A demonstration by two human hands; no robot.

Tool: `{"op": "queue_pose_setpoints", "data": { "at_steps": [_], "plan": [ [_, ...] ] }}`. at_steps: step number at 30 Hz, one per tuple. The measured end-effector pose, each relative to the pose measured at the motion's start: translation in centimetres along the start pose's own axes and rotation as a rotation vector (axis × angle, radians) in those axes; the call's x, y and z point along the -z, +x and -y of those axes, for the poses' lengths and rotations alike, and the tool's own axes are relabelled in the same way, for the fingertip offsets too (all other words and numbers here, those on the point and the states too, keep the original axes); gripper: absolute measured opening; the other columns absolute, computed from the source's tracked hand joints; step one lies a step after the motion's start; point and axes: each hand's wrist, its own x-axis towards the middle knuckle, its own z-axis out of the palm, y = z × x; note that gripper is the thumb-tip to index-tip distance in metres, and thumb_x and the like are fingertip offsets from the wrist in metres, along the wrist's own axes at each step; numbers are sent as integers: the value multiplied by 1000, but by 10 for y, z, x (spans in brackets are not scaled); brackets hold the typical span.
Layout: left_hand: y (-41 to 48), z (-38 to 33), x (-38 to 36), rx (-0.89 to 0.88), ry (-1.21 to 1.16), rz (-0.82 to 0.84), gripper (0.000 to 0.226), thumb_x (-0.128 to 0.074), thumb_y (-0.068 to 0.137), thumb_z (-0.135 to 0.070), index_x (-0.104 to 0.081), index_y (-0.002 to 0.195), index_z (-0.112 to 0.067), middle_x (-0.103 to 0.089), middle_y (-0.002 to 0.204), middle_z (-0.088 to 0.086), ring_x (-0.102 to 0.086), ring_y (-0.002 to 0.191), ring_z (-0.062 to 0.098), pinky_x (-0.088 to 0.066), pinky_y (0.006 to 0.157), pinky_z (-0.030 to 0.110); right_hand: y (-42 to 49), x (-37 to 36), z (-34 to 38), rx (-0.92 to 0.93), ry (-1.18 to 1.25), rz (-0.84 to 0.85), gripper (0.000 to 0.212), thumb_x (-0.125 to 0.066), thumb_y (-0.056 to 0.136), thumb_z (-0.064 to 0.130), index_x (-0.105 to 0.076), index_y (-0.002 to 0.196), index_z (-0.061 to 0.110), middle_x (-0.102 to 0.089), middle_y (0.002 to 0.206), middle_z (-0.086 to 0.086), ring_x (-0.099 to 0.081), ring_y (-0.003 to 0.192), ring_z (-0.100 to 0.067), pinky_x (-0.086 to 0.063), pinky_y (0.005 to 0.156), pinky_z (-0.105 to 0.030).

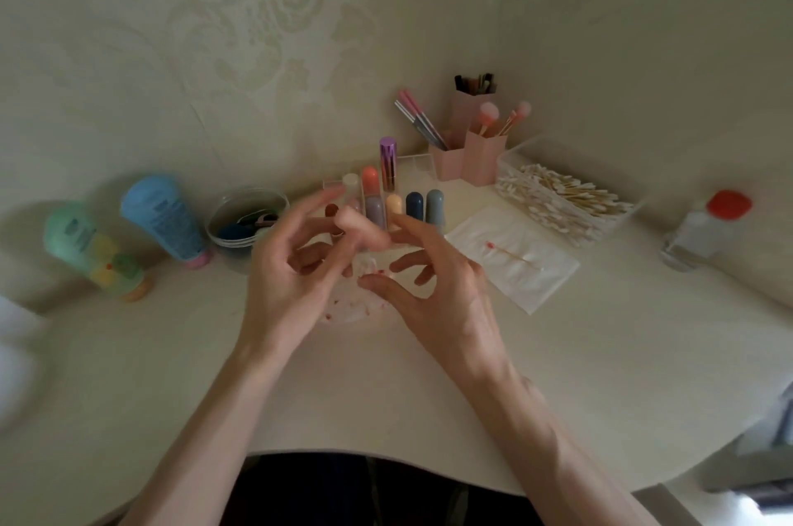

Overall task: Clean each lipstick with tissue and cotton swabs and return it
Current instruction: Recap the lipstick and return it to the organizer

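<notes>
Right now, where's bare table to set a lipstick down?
Bare: table between the forearms; left front, below the green tube; right, between tissue and red-capped bottle. Crowded: back centre around the lipstick organizer, swab box, left hand and right hand.

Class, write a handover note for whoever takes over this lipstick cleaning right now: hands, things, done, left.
Left hand: holds an uncapped red lipstick; blur hides the exact grip.
Right hand: fingers spread beside it, over a stained tissue; unclear whether it holds anything.
Rack behind holds the other lipsticks, capped. A used swab lies on the tissue pack; fresh swabs in the box, right.
Done: some wiping, judging by red stains.
Left: finish, cap and return this lipstick; which others are clean cannot be told.
</notes>
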Motion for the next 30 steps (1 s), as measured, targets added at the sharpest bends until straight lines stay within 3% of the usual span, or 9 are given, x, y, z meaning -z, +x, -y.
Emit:
{"op": "queue_pose_setpoints", "data": {
  "at_steps": [5, 9, 12, 21, 30],
  "plan": [
    [51, -7, 16, 6, 152, -150, 31, -81, 89, -18, -66, 117, -15, -77, 102, -6, -73, 89, 5, -55, 73, 17, 2, 0, -9, -36, -99, -51, 56, -81, 89, 42, -60, 139, 27, -64, 118, 15, -65, 87, -5, -56, 74, -32],
    [80, -2, 21, -15, 383, -80, 22, -79, 90, -14, -67, 108, -15, -74, 94, -14, -70, 87, -6, -47, 67, 7, 1, -2, -12, -25, -129, -54, 48, -73, 95, 40, -59, 139, 25, -62, 117, 13, -63, 84, -6, -58, 72, -36],
    [91, 8, 23, 35, 470, -41, 20, -80, 88, -20, -67, 103, -24, -73, 90, -18, -68, 76, -6, -48, 67, 14, 1, -3, -14, -27, -151, -55, 45, -71, 98, 38, -59, 139, 24, -62, 116, 11, -62, 81, -6, -58, 70, -35],
    [105, 26, 23, 60, 622, 57, 18, -79, 89, -34, -69, 104, -32, -72, 96, -15, -69, 79, 9, -56, 75, 37, 0, -5, -16, -29, -167, -38, 41, -68, 100, 38, -58, 137, 24, -58, 118, 13, -62, 83, -8, -57, 70, -35],
    [111, 35, 26, -27, 784, 113, 13, -76, 92, -33, -74, 104, -29, -71, 94, -11, -61, 74, 8, -48, 71, 34, 0, -5, -16, -43, -181, -34, 37, -67, 101, 36, -59, 134, 23, -58, 120, 13, -63, 84, -8, -58, 70, -40]
  ]
}}
